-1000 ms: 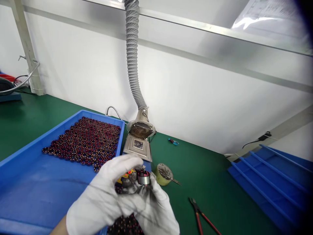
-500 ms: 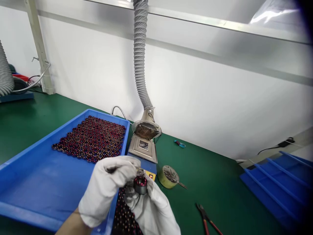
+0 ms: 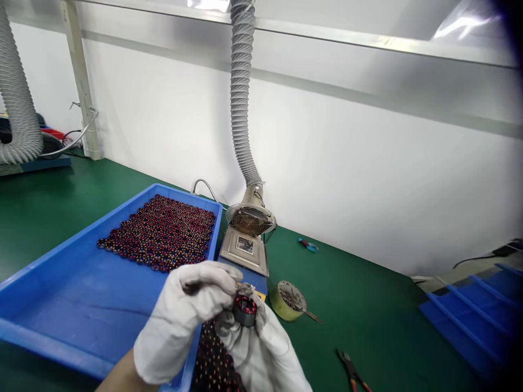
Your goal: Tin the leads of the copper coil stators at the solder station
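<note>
A small wound stator [image 3: 245, 311], a dark ring with red windings inside, is between my two gloved hands. My right hand [image 3: 265, 348] grips it, thumb and fingers closed around its sides. The fingers of my left hand [image 3: 188, 310] are pinched together at its upper left edge; their tips are partly hidden. Both white gloves have grey stains on the fingertips. Under my hands, more stators [image 3: 214, 359] lie in a dense group, partly covered by the right glove.
A blue tray [image 3: 53, 345] on the left holds many stators in its far part. Behind my hands stands a heated metal plate device [image 3: 245, 247] under an extraction hose [image 3: 242, 98]. To the right are a round yellowish tin [image 3: 281, 310], pliers [image 3: 349, 367], small cutters [image 3: 308, 245] and a blue rack [image 3: 469, 321].
The view has turned slightly left, so the bench things appear shifted right. Both hands keep nearly the same pose around the stator.
</note>
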A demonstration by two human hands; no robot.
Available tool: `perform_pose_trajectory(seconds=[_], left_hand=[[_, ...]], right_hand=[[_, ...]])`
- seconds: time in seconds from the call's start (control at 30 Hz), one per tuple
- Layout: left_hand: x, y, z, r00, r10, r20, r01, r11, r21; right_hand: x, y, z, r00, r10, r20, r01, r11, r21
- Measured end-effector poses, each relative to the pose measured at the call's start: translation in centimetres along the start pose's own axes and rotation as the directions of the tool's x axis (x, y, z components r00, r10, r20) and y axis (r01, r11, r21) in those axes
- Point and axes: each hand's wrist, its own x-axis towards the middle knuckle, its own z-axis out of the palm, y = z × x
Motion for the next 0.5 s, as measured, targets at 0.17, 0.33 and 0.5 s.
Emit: perform_pose_trajectory(seconds=[0.17, 0.33, 0.5], left_hand=[[0.1, 1.2, -0.3, 0.996, -0.09, 0.019, 0.083, 0.969, 0.233], [-0.3, 0.6, 0.3, 0.987, 0.046, 0.155, -0.093, 0.946, 0.31], [-0.6, 0.9, 0.0, 0.979, 0.2, -0.034, -0.187, 0.955, 0.232]], right_hand=[[-0.4, -0.2, 0.2, 1.0, -0.015, 0.002, 0.015, 1.0, 0.02], [1.9, 0.1, -1.0, 0.976, -0.211, -0.061, 0.204, 0.974, -0.099], [2.0, 0.5, 0.4, 0.844, -0.509, -0.167, 0.457, 0.847, -0.271]])
